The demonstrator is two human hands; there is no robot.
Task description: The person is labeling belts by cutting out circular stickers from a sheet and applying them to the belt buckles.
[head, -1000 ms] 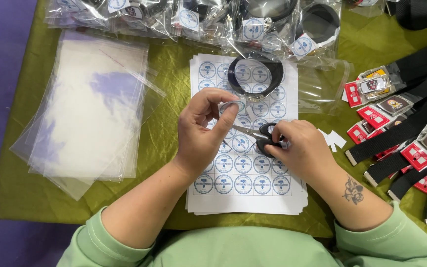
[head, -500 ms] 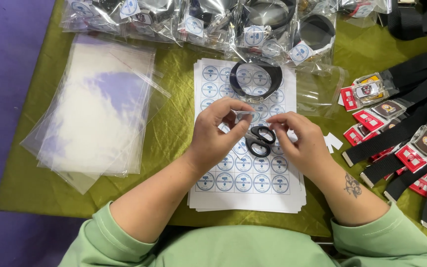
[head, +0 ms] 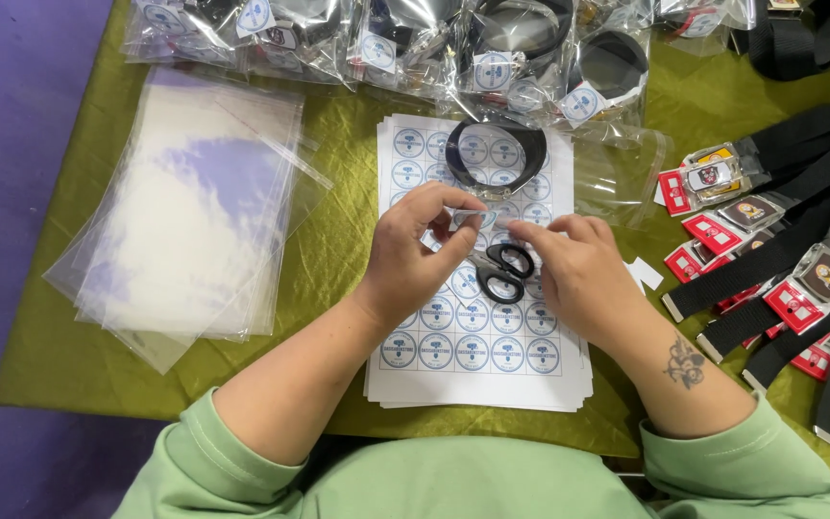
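My left hand (head: 420, 259) pinches a small cut-out round sticker (head: 470, 218) between thumb and fingertips. The fingertips of my right hand (head: 578, 274) meet the same sticker from the right. Both hands hover over a stack of white sticker sheets (head: 477, 351) printed with rows of round blue labels. Black-handled scissors (head: 501, 274) lie on the sheets between my hands, partly covered by them. A coiled black belt (head: 497, 154) rests on the top end of the sheets.
A pile of clear plastic bags (head: 194, 202) lies at the left on the olive-green cloth (head: 338, 240). Bagged coiled belts (head: 492, 48) line the far edge. Several black belts with buckles and red tags (head: 770, 259) spread over the right side. An empty clear bag (head: 626, 173) lies beside the sheets.
A second ago my right hand held the scissors against the sticker. Now the scissors lie on the sheets and both hands hold the small sticker, slightly higher up.
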